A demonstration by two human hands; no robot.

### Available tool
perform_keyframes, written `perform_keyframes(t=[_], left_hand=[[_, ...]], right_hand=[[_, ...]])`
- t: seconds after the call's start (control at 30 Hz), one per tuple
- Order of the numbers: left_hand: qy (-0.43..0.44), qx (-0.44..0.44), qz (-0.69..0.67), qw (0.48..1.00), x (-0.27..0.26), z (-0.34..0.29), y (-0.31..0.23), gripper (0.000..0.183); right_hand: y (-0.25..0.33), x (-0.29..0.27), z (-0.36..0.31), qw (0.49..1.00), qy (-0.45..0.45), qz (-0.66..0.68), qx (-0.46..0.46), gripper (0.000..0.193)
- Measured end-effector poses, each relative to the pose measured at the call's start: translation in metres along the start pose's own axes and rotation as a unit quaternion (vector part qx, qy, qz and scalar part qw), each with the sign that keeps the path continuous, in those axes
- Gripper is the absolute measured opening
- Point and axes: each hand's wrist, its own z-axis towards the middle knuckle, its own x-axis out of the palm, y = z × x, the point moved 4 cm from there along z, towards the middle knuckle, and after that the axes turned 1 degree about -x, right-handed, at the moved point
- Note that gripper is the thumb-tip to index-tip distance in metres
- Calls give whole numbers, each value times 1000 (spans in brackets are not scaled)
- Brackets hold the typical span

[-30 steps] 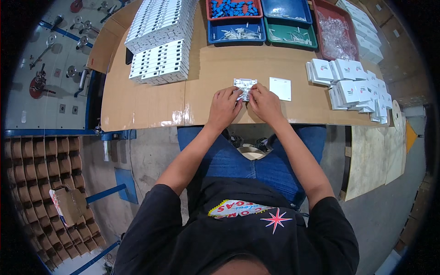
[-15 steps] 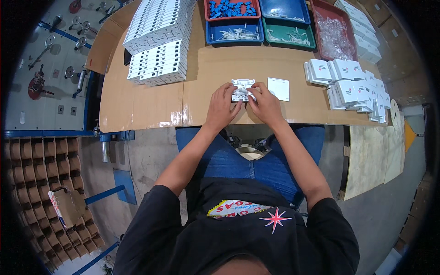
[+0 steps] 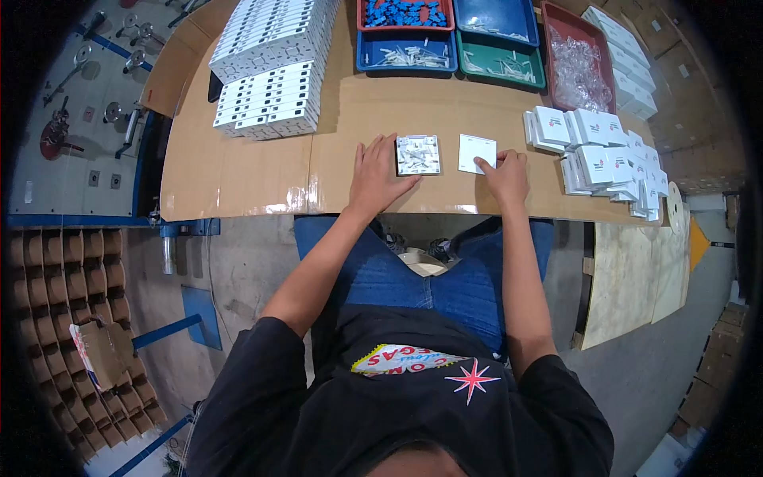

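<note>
A shallow square white box [image 3: 418,156] sits on the cardboard-covered table in front of me, with small white and grey parts loosely inside. My left hand [image 3: 373,179] rests at its left side, fingers stretched out and thumb near the lower edge; it is open. To the right lies a flat white square cover [image 3: 472,151]. My right hand [image 3: 507,179] has the cover's right edge between its fingers, the thumb lying on top. Its fingertips under the edge are hidden.
Stacked white boxes [image 3: 274,56] stand at the back left. Behind the work are a red tray [image 3: 403,29] of blue pieces, a blue tray [image 3: 407,70] and a green tray [image 3: 501,78] of white pieces, and a red tray [image 3: 584,103] of clear bags. Finished-looking white packs [image 3: 608,163] lie right.
Both hands have come off the box's contents. My right hand has moved right and taken the cover's edge; my left hand has shifted slightly left, beside the box.
</note>
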Motion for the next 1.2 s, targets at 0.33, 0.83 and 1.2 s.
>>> perform_keyframes(t=[0.33,0.83,1.2], left_hand=[[-2,-19,-34,999,-4,0,3,100],[-23,-11,-64,998,-13,-4,8,100],[-85,-126,65,986,-29,-9,26,54]], right_hand=[[-8,16,3,798,103,589,72,23],[-5,4,8,972,-172,93,-133,43],[101,3,93,948,-119,206,-213,20]])
